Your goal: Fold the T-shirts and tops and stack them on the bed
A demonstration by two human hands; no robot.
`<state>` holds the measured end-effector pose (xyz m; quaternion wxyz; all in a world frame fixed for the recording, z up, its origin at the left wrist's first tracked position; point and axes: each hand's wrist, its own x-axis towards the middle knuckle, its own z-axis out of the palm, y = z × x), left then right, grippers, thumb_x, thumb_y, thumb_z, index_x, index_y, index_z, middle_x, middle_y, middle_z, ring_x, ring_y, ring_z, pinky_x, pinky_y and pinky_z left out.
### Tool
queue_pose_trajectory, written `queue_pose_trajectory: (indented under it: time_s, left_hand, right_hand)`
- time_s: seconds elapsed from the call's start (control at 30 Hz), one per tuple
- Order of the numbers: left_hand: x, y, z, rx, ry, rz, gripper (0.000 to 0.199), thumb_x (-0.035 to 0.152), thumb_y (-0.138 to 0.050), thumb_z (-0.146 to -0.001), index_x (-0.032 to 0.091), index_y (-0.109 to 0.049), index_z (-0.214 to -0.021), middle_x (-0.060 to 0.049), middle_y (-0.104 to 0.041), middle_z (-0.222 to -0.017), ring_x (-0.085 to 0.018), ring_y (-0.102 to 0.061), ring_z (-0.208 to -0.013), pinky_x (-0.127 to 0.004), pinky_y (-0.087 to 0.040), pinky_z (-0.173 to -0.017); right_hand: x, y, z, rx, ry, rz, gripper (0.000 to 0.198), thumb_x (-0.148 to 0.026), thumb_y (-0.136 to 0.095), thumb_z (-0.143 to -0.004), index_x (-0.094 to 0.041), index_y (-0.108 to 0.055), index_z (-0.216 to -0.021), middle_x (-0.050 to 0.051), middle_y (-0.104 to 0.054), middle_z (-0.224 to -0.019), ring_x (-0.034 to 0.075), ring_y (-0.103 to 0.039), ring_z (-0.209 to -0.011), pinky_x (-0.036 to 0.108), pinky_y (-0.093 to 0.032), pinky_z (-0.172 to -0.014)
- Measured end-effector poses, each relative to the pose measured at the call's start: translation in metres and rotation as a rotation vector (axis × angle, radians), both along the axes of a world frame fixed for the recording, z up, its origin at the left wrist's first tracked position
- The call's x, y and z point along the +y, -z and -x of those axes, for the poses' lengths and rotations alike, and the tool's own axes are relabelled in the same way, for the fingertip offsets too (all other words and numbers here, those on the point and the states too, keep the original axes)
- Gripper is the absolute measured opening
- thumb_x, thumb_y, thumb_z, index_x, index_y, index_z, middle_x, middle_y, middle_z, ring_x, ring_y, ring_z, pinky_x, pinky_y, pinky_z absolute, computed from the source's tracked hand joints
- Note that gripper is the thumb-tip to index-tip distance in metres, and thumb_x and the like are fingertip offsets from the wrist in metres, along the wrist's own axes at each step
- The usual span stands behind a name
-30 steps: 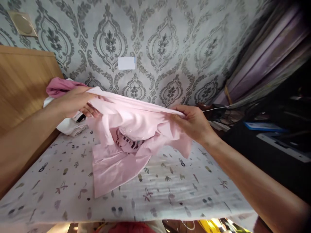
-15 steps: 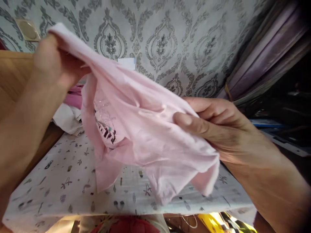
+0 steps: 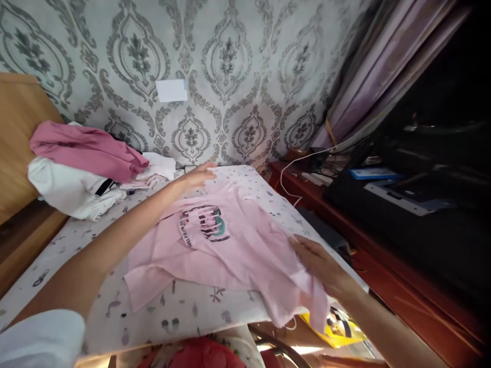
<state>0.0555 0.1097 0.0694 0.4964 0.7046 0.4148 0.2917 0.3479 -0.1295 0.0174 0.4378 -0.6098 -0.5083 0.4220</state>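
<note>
A pink T-shirt (image 3: 245,250) with a dark and teal print lies spread, print side up, on a white patterned cloth (image 3: 184,312). Its near right corner droops over the cloth's front edge, and soft creases run across it. My left hand (image 3: 197,177) is over the far side of the shirt, fingers stretched out and holding nothing; whether it touches the fabric I cannot tell. At the right side of the shirt, my right hand (image 3: 318,263) rests against the fabric with its fingers extended. Its thumb is not clearly visible.
Folded clothes, a dark pink garment (image 3: 86,148) over white ones (image 3: 72,186), are heaped at the back left by a wooden board (image 3: 17,138). A reddish-brown stand (image 3: 406,301) with a white cable (image 3: 284,176) runs along the right. Below the front edge sits a yellow item (image 3: 337,335).
The pink T-shirt came down from the air onto the patterned cloth and now lies flat, print up. My left hand let go of it and moved right; my right hand moved lower. The view shifted.
</note>
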Motion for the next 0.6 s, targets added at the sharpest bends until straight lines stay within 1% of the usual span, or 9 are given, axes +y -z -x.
queue_pose_trajectory:
  time_s: [0.07,0.13,0.2,0.27,0.33,0.4,0.47,0.53,0.6]
  left_hand:
    - [-0.015,0.021,0.034,0.142,-0.048,-0.09,0.052,0.047,-0.065,-0.072,0.022,-0.059,-0.117,-0.012,-0.059,-0.134,-0.031,-0.05,-0.131,-0.046,-0.041,-0.104]
    - [-0.036,0.036,0.074,0.329,-0.131,-0.214,0.049,0.054,-0.063,-0.069,0.018,-0.062,-0.103,-0.013,-0.066,-0.12,-0.033,-0.057,-0.12,-0.044,-0.043,-0.103]
    - [-0.057,0.047,0.116,0.568,-0.187,-0.31,0.049,0.058,-0.057,-0.072,0.019,-0.062,-0.099,-0.012,-0.068,-0.112,-0.034,-0.061,-0.11,-0.044,-0.047,-0.096]
    - [-0.075,0.06,0.155,0.73,-0.258,-0.354,0.05,0.059,-0.052,-0.075,0.019,-0.062,-0.103,-0.013,-0.067,-0.116,-0.033,-0.061,-0.112,-0.042,-0.047,-0.095]
    - [-0.088,0.072,0.185,0.848,-0.332,-0.356,0.053,0.061,-0.049,-0.076,0.018,-0.062,-0.106,-0.014,-0.067,-0.118,-0.033,-0.06,-0.114,-0.041,-0.046,-0.096]
    - [-0.095,0.082,0.204,0.917,-0.384,-0.322,0.056,0.062,-0.046,-0.076,0.018,-0.062,-0.107,-0.015,-0.068,-0.115,-0.033,-0.062,-0.111,-0.04,-0.047,-0.093]
    - [-0.099,0.087,0.211,0.944,-0.396,-0.292,0.055,0.06,-0.045,-0.076,0.018,-0.063,-0.106,-0.013,-0.069,-0.107,-0.032,-0.065,-0.103,-0.039,-0.049,-0.086]
    - [-0.101,0.087,0.212,0.958,-0.378,-0.285,0.045,0.054,-0.044,-0.077,0.019,-0.064,-0.098,-0.011,-0.07,-0.097,-0.03,-0.066,-0.093,-0.037,-0.049,-0.079]
    - [-0.102,0.084,0.211,0.966,-0.357,-0.295,0.034,0.046,-0.04,-0.081,0.022,-0.063,-0.087,-0.008,-0.069,-0.089,-0.028,-0.065,-0.086,-0.036,-0.046,-0.074]
  right_hand:
    - [0.0,0.022,-0.015,-0.187,-0.03,-0.002,0.038,-0.064,-0.063,-0.076,-0.026,-0.067,-0.073,0.002,-0.066,-0.061,0.024,-0.065,-0.06,0.033,-0.052,-0.052]
    - [0.003,0.034,-0.03,-0.419,-0.056,-0.015,0.035,-0.061,-0.059,-0.079,-0.027,-0.067,-0.076,0.003,-0.068,-0.064,0.026,-0.066,-0.063,0.034,-0.051,-0.055]
    - [0.013,0.037,-0.041,-0.633,-0.026,-0.034,0.033,-0.057,-0.056,-0.082,-0.027,-0.069,-0.09,0.003,-0.07,-0.068,0.026,-0.067,-0.065,0.035,-0.05,-0.059]
    - [0.034,0.034,-0.044,-0.779,0.016,-0.089,0.034,-0.052,-0.055,-0.084,-0.027,-0.068,-0.103,0.004,-0.073,-0.079,0.025,-0.068,-0.071,0.035,-0.05,-0.065]
    - [0.067,0.026,-0.037,-0.826,-0.01,-0.175,0.03,-0.045,-0.056,-0.086,-0.024,-0.068,-0.104,0.007,-0.074,-0.094,0.024,-0.069,-0.081,0.033,-0.051,-0.071]
    - [0.11,0.019,-0.02,-0.779,-0.1,-0.204,0.022,-0.037,-0.057,-0.088,-0.022,-0.07,-0.096,0.009,-0.074,-0.1,0.022,-0.069,-0.085,0.031,-0.051,-0.074]
    - [0.16,0.014,0.003,-0.65,-0.116,-0.043,0.014,-0.028,-0.06,-0.087,-0.02,-0.069,-0.092,0.007,-0.074,-0.094,0.019,-0.07,-0.075,0.027,-0.052,-0.07]
    - [0.21,0.012,0.028,-0.624,-0.096,0.018,0.015,-0.024,-0.061,-0.087,-0.016,-0.068,-0.098,0.005,-0.072,-0.081,0.016,-0.068,-0.064,0.024,-0.051,-0.065]
    - [0.254,0.013,0.05,-0.623,-0.059,0.057,0.019,-0.022,-0.065,-0.084,-0.014,-0.066,-0.102,0.004,-0.069,-0.071,0.016,-0.066,-0.061,0.023,-0.05,-0.061]
